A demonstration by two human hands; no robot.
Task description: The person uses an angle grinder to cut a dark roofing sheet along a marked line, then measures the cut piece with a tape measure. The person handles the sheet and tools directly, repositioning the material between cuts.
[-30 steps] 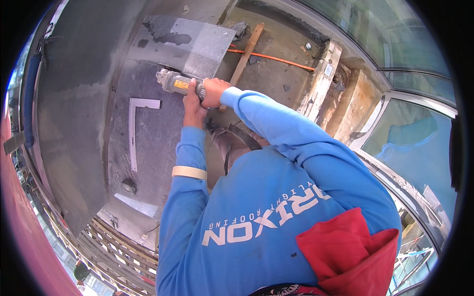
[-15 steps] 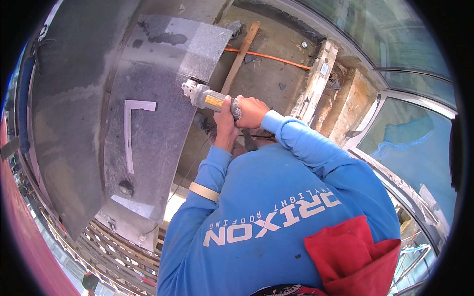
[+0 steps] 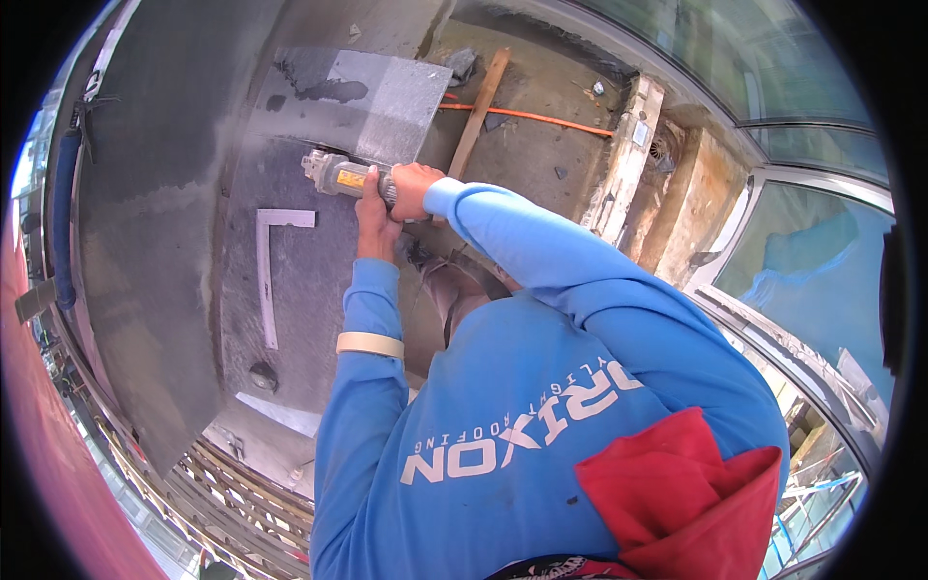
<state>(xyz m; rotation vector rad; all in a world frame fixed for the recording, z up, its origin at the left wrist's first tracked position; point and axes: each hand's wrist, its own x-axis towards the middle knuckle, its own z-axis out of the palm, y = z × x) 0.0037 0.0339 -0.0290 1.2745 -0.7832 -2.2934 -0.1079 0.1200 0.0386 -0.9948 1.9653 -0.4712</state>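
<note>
Both of my hands are wrapped round an angle grinder with a grey body and a yellow label. My left hand grips its body from the near side. Just behind it, my right hand closes round the rear end. The grinder's head lies over a dark grey slab, at a thin line running across it; the disc is mostly hidden. A pale L-shaped square lies flat on the slab, nearer me and left of the grinder. A small dark round thing sits near the slab's near end.
Right of the slab are a wooden batten, an orange hose and a weathered timber beam. Glazed frames stand at the right. A large dark grey sheet borders the slab on the left. Wooden slats lie below.
The grinder has moved left across the slab along the thin line, with both hands still on it. My forearms have stretched out after it; the square lies as before.
</note>
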